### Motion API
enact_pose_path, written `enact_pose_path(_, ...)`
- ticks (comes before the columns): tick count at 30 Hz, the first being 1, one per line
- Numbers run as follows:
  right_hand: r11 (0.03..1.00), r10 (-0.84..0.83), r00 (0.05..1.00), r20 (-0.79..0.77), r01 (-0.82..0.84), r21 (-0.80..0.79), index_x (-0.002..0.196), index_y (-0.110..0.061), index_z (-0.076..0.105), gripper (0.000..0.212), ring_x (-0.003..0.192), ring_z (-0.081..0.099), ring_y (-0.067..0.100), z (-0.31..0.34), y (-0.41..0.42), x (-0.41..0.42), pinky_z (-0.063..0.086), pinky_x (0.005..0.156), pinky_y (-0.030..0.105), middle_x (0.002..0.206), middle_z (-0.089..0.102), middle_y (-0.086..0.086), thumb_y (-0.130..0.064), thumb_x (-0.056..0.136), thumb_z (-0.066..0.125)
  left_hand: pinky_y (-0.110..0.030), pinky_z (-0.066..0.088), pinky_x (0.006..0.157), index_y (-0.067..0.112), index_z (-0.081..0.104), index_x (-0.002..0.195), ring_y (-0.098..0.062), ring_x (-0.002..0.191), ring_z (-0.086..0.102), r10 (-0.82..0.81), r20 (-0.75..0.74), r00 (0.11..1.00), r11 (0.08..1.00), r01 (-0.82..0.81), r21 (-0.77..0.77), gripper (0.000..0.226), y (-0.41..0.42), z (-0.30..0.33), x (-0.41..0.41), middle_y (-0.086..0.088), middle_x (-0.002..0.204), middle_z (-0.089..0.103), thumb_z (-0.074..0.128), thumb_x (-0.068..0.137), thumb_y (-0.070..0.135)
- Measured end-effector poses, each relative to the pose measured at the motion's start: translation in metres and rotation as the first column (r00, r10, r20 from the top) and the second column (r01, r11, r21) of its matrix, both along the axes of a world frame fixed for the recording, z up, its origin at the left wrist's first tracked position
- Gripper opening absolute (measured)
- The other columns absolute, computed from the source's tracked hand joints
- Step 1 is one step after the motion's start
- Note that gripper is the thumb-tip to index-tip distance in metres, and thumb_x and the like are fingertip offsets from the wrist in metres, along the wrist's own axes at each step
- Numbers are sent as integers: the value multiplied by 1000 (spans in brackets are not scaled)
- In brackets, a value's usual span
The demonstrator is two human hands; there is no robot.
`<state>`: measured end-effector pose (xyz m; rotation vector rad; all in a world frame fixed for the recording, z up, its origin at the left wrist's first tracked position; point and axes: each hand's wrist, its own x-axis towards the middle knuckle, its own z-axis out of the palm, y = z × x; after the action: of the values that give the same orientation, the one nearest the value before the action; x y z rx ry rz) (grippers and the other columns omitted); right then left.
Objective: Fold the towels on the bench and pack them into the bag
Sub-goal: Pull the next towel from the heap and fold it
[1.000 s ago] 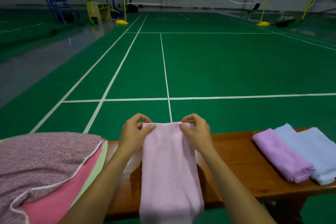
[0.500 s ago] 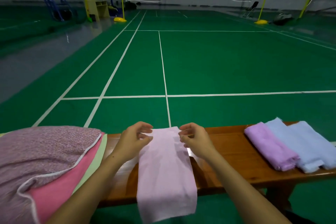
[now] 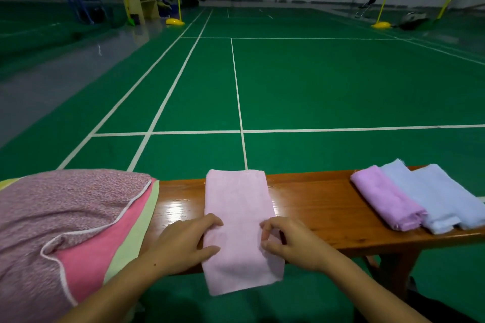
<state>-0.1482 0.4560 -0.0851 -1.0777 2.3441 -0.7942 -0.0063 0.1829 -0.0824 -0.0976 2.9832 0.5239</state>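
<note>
Pale pink terry towel, soft, light and floppy, is overhanging the glossy wooden bench at 6 o'clock. Left hand is lying flat on its 9 o'clock edge; right hand is pinching its 3 o'clock edge. Near corners are looking like the best places to grip.

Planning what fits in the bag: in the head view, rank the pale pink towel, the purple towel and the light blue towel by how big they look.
1. Pale pink towel, largest, though nearest the camera.
2. Light blue towel.
3. Purple towel, smallest; it overlaps the blue one's edge.
</note>
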Motion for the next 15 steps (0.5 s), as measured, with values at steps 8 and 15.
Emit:
enact_pose_path(8, 984, 140, 977, -161, -119, 133, 121, -42, 56, 39, 160, 2, 5, -16, -13, -17, 18, 127, 33, 174, 8, -14, -68, 93, 63, -37, 53, 98, 53, 51, 109, -4, 122, 58, -40, -95, 995, 998, 43, 35, 24, -24, -7, -24, 28, 138, 58, 67, 92, 57)
enact_pose_path(15, 972, 175, 957, -230, -131, 196, 125, -46, 55, 53, 149, 21, 5, -2, 0, -14, 37, 121, 41, 162, 26, -19, -79, 84, 62, -35, 32, 120, 51, 51, 127, 1, 146, 36, -97, 22, 995, 991, 99, -94, 75, -7, -5, -5, 32, 161, 33, 54, 69, 98)
